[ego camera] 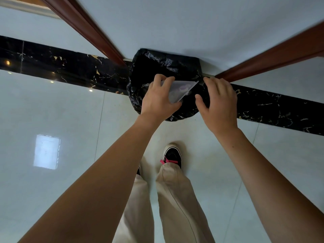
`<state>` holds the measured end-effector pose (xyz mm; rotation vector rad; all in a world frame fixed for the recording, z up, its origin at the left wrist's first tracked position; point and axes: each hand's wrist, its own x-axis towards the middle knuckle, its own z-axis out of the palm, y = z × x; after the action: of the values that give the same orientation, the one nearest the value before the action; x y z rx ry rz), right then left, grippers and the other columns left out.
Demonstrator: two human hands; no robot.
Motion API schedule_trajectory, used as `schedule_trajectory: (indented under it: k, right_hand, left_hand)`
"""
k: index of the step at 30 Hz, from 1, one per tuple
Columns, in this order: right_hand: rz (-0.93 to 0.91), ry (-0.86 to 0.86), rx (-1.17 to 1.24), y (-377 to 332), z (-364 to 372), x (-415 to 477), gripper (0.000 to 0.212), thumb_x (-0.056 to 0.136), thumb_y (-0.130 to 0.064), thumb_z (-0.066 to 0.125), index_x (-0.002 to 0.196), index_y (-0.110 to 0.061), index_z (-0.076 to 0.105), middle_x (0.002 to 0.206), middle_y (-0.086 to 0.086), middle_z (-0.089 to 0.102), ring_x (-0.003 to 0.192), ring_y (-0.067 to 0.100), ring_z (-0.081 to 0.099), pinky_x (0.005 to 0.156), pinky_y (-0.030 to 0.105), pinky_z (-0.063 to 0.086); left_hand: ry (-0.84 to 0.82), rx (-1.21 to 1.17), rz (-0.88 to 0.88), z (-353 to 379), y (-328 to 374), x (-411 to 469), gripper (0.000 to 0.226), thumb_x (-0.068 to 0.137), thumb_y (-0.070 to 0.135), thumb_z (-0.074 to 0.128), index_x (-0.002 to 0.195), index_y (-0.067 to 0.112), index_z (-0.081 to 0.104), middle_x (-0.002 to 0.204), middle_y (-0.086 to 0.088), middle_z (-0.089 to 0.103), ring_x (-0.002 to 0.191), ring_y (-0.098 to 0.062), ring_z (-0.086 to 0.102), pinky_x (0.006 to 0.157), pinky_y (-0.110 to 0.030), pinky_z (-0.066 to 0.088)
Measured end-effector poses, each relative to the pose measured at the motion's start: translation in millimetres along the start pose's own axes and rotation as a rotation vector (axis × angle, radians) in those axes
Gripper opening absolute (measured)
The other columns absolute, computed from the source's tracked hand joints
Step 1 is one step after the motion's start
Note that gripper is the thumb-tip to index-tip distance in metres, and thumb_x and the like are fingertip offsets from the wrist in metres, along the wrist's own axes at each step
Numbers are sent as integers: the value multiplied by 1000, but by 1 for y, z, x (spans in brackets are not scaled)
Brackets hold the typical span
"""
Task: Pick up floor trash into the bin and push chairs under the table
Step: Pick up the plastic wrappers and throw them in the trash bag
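fingers [171,80] of the left hand [158,99] pinch a pale folded wrapper [182,90] (print blurred) over the mouth of the bin [157,67], lined with a black bag. fingers of the right hand [218,102] spread, empty, touching the liner's right rim. bin stands on the glossy floor [52,111] against the wall, between two dark wooden frames [91,27].

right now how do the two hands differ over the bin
The left hand pinches a pale wrapper; the right hand holds nothing. The left hand's fingers curl closed on it; the right hand's fingers are spread open. Both hover over the black-lined bin.
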<state>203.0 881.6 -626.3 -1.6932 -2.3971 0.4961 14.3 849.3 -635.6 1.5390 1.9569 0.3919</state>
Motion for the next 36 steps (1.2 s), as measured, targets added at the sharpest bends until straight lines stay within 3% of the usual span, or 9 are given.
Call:
schedule_trajectory:
  k: [5,10,14,17,20,23,30,36]
  right_hand:
    - [54,42,27,-2,-1,0,46,98,-37,46,133,-7,53,133,13,56,126,33,48,102,48,40]
    - [84,43,42,-4,-1,-2,46,98,-36,45,134,-8,52,135,13,54,127,32,46,102,47,40]
    - [76,33,46,-13,-10,-5,47,97,-35,45,135,-7,51,135,14,54,127,33,47,102,47,40]
    - [69,35,51,-31,-37,-6,46,97,-34,46,134,-7,51,132,13,55,125,31,48,102,45,40]
    - [54,42,79,-63,-86,-11,44,98,-32,46,133,-6,52,130,13,56,123,30,49,101,43,41]
    - [23,40,91,-108,-158,-23,44,99,-32,44,131,-3,53,127,14,58,118,32,51,98,44,43]
    - [-5,153,119,-220,-350,-95,42,99,-29,46,130,-2,53,124,15,59,113,32,53,95,45,44]
    - [107,280,111,-278,-463,-192,48,102,-39,38,136,-8,52,134,12,57,126,30,51,103,49,42]
  left_hand:
    - [1,34,40,0,2,1,71,71,39,76,134,20,48,131,-2,42,114,-21,46,71,-34,51]
    - [-152,83,60,3,2,15,83,71,42,81,142,25,42,146,3,34,128,-20,36,89,-37,47]
    - [-19,1,112,-12,7,7,69,79,43,71,140,20,46,139,1,46,122,-21,45,91,-38,48]
    - [51,33,155,-48,14,-11,58,88,43,55,140,17,48,138,-1,51,125,-22,46,102,-40,42]
    - [49,174,231,-108,32,-37,56,95,47,39,145,20,42,146,-2,46,138,-26,35,116,-43,22]
    - [32,300,299,-189,66,-70,55,99,49,27,149,25,34,153,2,36,145,-26,21,119,-45,8]
    - [55,332,470,-372,173,-177,53,101,46,26,150,24,32,154,2,35,146,-24,19,118,-47,13]
    - [91,241,709,-464,250,-278,54,100,42,31,148,18,36,151,-1,40,144,-27,25,117,-45,19]
